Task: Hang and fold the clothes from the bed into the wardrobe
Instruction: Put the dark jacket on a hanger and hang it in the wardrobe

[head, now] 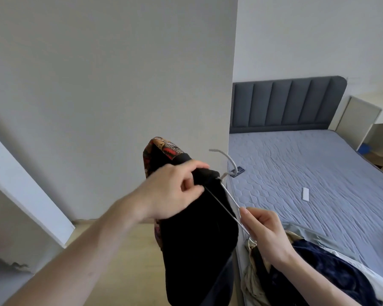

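Note:
A black garment (197,235) with a red and orange patterned lining (164,149) hangs in front of me over the floor. My left hand (173,193) pinches its black neck edge near the hanger's hook. A thin grey wire hanger (224,171) pokes out of the neck, its hook curving up towards the bed. My right hand (265,233) grips the hanger's lower arm between thumb and fingers. On the bed's near corner lies a pile of clothes: a beige piece (252,283) and a dark blue velvety one (332,268).
The bed (318,173) with a grey-blue quilted mattress and dark padded headboard (285,104) fills the right. A phone (238,171) and a small white strip (305,194) lie on it. A grey wardrobe side panel (119,85) rises on the left, with an open white door (31,186).

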Demonstrator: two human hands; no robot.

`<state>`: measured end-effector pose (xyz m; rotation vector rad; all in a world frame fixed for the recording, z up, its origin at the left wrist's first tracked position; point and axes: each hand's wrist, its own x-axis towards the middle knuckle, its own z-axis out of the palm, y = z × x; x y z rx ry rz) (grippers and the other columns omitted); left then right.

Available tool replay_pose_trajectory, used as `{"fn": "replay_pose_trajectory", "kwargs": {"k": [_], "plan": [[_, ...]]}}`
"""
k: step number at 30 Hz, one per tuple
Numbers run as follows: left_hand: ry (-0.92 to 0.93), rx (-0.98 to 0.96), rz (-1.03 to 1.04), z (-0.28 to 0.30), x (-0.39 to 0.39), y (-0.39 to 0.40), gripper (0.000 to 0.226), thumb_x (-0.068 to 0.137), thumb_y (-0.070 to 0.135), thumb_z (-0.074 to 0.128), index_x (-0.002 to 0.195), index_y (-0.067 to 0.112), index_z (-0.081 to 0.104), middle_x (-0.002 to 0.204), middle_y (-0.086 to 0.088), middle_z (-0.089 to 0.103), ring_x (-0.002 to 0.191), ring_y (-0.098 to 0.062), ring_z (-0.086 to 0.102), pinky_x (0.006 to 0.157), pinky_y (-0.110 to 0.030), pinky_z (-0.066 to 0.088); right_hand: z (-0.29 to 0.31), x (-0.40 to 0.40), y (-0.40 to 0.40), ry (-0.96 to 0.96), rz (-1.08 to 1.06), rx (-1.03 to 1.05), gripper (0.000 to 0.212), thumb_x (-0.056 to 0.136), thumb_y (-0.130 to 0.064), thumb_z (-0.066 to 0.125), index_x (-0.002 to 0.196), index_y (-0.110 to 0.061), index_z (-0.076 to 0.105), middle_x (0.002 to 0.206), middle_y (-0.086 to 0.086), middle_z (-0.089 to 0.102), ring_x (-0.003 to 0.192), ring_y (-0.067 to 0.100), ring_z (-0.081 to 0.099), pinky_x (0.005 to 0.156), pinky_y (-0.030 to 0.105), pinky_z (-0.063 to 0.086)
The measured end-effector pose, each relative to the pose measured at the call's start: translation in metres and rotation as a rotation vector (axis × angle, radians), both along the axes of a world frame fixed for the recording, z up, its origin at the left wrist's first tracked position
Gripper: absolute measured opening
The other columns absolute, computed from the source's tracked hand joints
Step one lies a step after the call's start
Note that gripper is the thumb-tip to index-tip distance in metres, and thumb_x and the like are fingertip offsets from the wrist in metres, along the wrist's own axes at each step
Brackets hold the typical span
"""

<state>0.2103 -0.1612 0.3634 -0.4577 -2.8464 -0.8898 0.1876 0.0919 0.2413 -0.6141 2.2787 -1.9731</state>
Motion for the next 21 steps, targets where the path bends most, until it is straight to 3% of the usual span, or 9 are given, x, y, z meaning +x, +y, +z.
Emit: {"fn": "replay_pose_trajectory", "kwargs": {"k": [2,4,6,7,10,14,17,19,21], "plan": [[0.192,-0.061,0.068,0.016,-0.006,-0.013,0.036,0.08,0.032,0.057,0.112,0.044,0.068,0.082,0.014,0.062,0.078,-0.007,0.058,0.073,-0.023,0.043,0.003,-0.004,0.004,-0.006,0.008,0.004,0.058,0.093,-0.06,0.056,0.059,-0.02,0.032,0.059,0.001,0.024,0.056,0.016,0.02,0.05,0.022,0.02],[0.347,-0.253,0.106,0.028,-0.016,-0.026,0.036,0.076,0.032,0.054,0.104,0.044,0.072,0.103,0.02,0.058,0.099,-0.004,0.052,0.094,-0.028,0.038,0.006,-0.008,0.007,-0.004,0.003,0.026,0.058,0.092,-0.063,0.056,0.057,-0.022,0.035,0.058,0.001,0.027,0.055,0.016,0.023,0.05,0.021,0.022],[0.329,-0.425,0.086,0.03,-0.027,-0.034,0.033,0.082,0.039,0.056,0.112,0.043,0.069,0.123,0.022,0.054,0.116,-0.005,0.046,0.112,-0.035,0.024,0.008,-0.01,0.009,-0.013,0.012,0.02,0.058,0.091,-0.066,0.057,0.056,-0.023,0.039,0.058,0.0,0.028,0.055,0.015,0.024,0.05,0.019,0.023],[0.291,-0.458,0.06,0.028,-0.031,-0.038,0.028,0.087,0.042,0.058,0.113,0.041,0.067,0.12,0.023,0.057,0.115,-0.004,0.047,0.115,-0.036,0.021,0.009,-0.009,0.01,-0.016,0.024,0.016,0.058,0.091,-0.066,0.057,0.055,-0.023,0.04,0.058,0.0,0.029,0.054,0.014,0.024,0.05,0.018,0.023],[0.209,-0.465,-0.001,0.023,-0.039,-0.044,0.014,0.093,0.042,0.055,0.098,0.035,0.066,0.091,0.019,0.061,0.088,-0.006,0.053,0.103,-0.038,0.037,0.01,-0.008,0.013,-0.032,0.064,0.022,0.06,0.091,-0.065,0.058,0.058,-0.017,0.043,0.055,-0.003,0.031,0.051,0.012,0.026,0.048,0.017,0.025],[0.182,-0.444,0.038,0.018,-0.043,-0.049,0.039,0.086,0.064,0.04,0.09,0.033,0.064,0.085,0.014,0.06,0.079,-0.009,0.057,0.069,-0.033,0.045,0.022,-0.005,0.015,0.013,0.027,0.095,0.048,0.093,-0.056,0.059,0.072,-0.015,0.067,0.054,-0.006,0.047,0.05,0.009,0.039,0.053,0.021,0.034],[0.21,-0.391,0.066,0.013,-0.044,-0.053,0.023,0.09,0.057,0.054,0.088,0.036,0.063,0.084,0.016,0.06,0.076,-0.006,0.055,0.065,-0.032,0.042,0.035,0.002,0.019,0.313,-0.271,0.035,0.012,0.094,-0.028,0.064,0.085,-0.028,0.073,0.081,-0.009,0.069,0.077,0.011,0.063,0.073,0.019,0.046],[0.214,-0.347,0.106,0.012,-0.045,-0.057,0.014,0.093,0.051,0.063,0.089,0.038,0.066,0.084,0.017,0.062,0.077,-0.006,0.057,0.067,-0.032,0.045,0.039,0.01,0.024,0.489,-0.383,-0.082,0.012,0.089,-0.018,0.059,0.085,-0.023,0.069,0.084,-0.007,0.068,0.081,0.018,0.063,0.075,0.024,0.047],[0.224,-0.325,0.137,0.011,-0.045,-0.061,0.016,0.094,0.051,0.065,0.089,0.036,0.067,0.083,0.017,0.063,0.076,-0.007,0.058,0.068,-0.032,0.046,0.032,0.018,0.025,0.58,-0.323,-0.098,0.014,0.088,-0.014,0.057,0.083,-0.02,0.069,0.081,-0.006,0.067,0.072,0.02,0.061,0.068,0.026,0.046]]}}
